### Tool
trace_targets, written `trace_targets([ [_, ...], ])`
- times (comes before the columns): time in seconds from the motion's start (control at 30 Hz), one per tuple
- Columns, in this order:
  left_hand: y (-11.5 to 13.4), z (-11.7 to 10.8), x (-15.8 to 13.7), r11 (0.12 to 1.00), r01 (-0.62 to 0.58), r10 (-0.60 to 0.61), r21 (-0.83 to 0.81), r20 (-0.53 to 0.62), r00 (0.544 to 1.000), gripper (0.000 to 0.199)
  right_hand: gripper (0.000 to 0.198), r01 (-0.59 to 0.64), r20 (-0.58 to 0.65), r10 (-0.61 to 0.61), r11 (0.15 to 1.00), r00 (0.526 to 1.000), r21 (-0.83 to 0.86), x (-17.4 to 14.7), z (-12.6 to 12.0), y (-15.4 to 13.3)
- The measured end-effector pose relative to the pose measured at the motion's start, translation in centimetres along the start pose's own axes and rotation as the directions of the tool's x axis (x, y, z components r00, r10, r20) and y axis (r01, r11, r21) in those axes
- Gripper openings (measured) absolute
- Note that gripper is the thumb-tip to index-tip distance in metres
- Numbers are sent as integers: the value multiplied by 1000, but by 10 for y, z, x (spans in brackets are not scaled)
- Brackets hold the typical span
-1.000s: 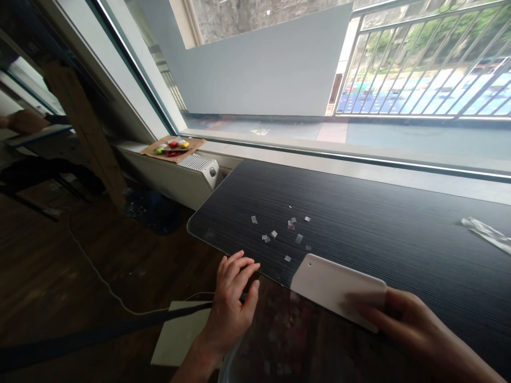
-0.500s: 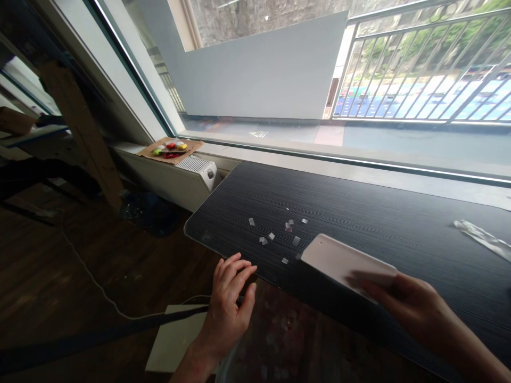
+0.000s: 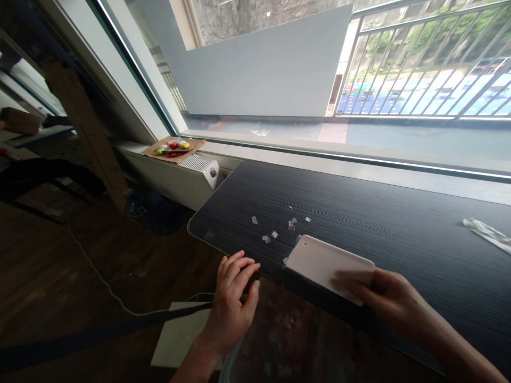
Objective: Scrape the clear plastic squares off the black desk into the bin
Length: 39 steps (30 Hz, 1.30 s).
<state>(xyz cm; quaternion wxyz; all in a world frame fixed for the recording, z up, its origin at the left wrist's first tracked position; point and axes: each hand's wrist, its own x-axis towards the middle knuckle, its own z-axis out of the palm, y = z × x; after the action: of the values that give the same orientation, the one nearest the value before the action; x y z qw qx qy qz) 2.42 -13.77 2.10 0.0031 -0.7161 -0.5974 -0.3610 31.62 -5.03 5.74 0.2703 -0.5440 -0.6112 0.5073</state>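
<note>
My right hand (image 3: 379,287) grips a flat, pale pink board (image 3: 325,266) by its right end, thumb on top. The board has rounded corners and a small hole near its left end. Its left edge is at small clear and whitish square pieces (image 3: 266,239) scattered on a black wood-grain table (image 3: 371,207). One piece shows just at that edge; the board may hide others. My left hand (image 3: 235,298) is by the table's front edge, palm turned inward, fingers slightly bent and apart, holding nothing.
Below the front edge is a clear container (image 3: 227,367) with blurred pieces in it. Crumpled clear plastic (image 3: 487,231) lies at the table's right. A heater (image 3: 203,170) and cardboard with colourful items (image 3: 173,148) stand at the window. A large bottle (image 3: 149,210) is on the floor.
The pale pink board has slid left across the table with my right hand, reaching and covering some of the small pieces. My left hand has hardly moved; the view has shifted slightly.
</note>
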Motion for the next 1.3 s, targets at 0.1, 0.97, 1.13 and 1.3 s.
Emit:
trace_targets([
  [0.1,0,0,0,1000,1,-1,0,4,1000,31,52,-12,-93,15,999,996,32,7,5,-6],
  [0.97,-2,1,-2,1000,9,-9,14,-7,1000,31,45,14,184,-8,999,983,-31,1,-1,-15],
  [1.13,-4,1,-4,1000,25,-25,7,-14,1000,31,33,111,245,-69,980,967,-164,-8,0,-16],
  [1.3,-5,0,-3,1000,28,-29,-14,-22,999,30,30,220,-21,-236,931,972,-291,22,-17,-32],
])
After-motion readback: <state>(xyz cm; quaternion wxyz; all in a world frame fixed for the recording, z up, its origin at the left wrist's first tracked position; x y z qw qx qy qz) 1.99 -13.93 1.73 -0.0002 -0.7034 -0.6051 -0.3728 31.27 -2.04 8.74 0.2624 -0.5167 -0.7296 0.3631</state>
